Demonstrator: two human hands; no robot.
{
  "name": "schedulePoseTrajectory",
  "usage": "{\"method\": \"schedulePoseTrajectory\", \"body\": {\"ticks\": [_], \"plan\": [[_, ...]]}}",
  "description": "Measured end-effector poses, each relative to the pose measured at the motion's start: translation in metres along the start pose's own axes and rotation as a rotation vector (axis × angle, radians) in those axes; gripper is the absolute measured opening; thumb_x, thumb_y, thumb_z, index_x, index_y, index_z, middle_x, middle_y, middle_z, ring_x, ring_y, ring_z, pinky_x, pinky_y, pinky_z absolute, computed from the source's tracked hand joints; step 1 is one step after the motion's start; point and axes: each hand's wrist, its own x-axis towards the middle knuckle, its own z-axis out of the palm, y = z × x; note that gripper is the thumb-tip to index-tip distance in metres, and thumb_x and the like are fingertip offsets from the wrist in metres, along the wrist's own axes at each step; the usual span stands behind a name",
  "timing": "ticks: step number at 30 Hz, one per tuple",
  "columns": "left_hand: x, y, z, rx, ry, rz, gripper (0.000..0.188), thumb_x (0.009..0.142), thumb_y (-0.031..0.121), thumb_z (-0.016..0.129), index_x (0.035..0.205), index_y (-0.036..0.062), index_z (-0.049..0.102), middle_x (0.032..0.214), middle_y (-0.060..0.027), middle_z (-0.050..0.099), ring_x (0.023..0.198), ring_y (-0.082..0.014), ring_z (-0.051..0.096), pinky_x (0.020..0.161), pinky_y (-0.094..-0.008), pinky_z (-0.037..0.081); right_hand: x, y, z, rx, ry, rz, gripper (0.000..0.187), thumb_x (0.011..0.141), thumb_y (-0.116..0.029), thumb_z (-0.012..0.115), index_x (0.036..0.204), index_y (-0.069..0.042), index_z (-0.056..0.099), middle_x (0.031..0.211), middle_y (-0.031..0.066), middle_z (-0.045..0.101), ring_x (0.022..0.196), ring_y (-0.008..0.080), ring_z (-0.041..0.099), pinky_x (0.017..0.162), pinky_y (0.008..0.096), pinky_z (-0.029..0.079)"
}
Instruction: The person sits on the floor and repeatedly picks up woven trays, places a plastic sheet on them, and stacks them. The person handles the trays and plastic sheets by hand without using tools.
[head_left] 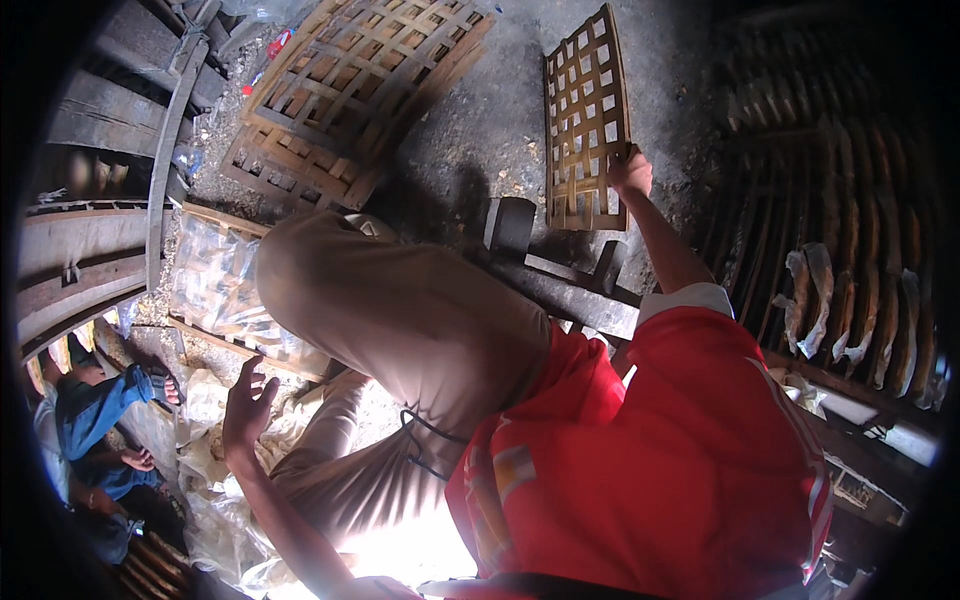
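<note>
The right arm (668,240) reaches forward, well away from the torso, and the right grip (631,172) (a bare hand, like the other) is curled closed. The left forearm (285,510) slants up from the lower edge to the left grip (250,405), which hangs well apart from the right, fingers loosely parted and slightly bent.

A rough workshop: wooden lattice panels (586,122), rows of long strips (858,240)
</note>
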Motion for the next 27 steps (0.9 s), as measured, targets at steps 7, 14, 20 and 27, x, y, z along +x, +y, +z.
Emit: {"method": "schedulePoseTrajectory", "body": {"ticks": [7,14,20,27], "plan": [[0.002,0.0,0.002,-0.024,0.011,0.028,0.052,0.093,0.025,0.063,0.14,0.0124,0.045,0.116,-0.0237,0.063,0.101,-0.0332,0.067,0.081,-0.0412,0.054,0.0,0.012,-0.05,-0.055,0.098,-0.11,0.041,0.08,-0.039,0.071,0.114,-0.017,0.065,0.108,0.0171,0.069,0.102,0.0383,0.065,0.085,0.0476,0.053],[0.006,0.0,0.003,-0.047,-0.013,0.043,0.052,0.093,0.025,0.063,0.14,0.0121,0.045,0.116,-0.0239,0.063,0.101,-0.0329,0.067,0.081,-0.0407,0.054,0.012,0.017,-0.036,-0.069,-0.021,-0.089,0.054,0.077,-0.047,0.074,0.118,-0.014,0.061,0.106,0.0159,0.069,0.105,0.0389,0.064,0.09,0.047,0.051],[0.004,0.0,0.005,-0.051,-0.026,0.039,0.053,0.093,0.025,0.063,0.14,0.0122,0.044,0.117,-0.0238,0.063,0.101,-0.0326,0.067,0.081,-0.0407,0.054,0.033,0.005,0.01,0.003,0.0,-0.071,0.048,0.083,-0.046,0.063,0.118,-0.013,0.062,0.114,0.0216,0.066,0.11,0.0413,0.061,0.093,0.0469,0.05],[0.004,-0.003,0.007,-0.051,-0.037,0.029,0.053,0.093,0.026,0.063,0.14,0.0121,0.044,0.117,-0.0242,0.063,0.102,-0.034,0.066,0.08,-0.0408,0.054,0.044,0.014,-0.071,0.052,0.159,-0.188,0.046,0.077,-0.039,0.07,0.11,-0.007,0.068,0.104,0.0223,0.069,0.104,0.0403,0.064,0.09,0.0445,0.052]]}}
